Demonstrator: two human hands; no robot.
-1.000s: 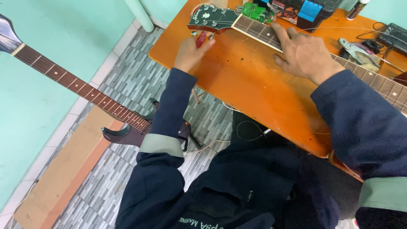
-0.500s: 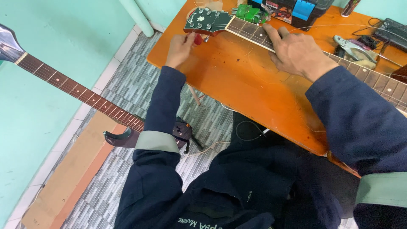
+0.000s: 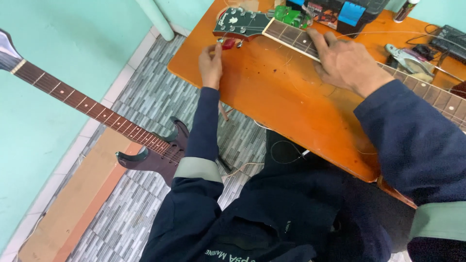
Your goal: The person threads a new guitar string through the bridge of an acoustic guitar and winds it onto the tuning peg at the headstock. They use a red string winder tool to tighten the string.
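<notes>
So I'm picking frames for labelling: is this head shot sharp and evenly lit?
Head view: mostly sharp, even soft light, faint sheen on the orange table; left hand and right hand are clear, with wide-angle stretch toward the edges.

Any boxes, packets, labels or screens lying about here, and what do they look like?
Green packet: far edge of the orange table, beside the guitar head, small and crumpled.
Dark case: far edge too, black with blue clasps.
Black box: far right corner, flat, cabled.
No screen visible.
</notes>
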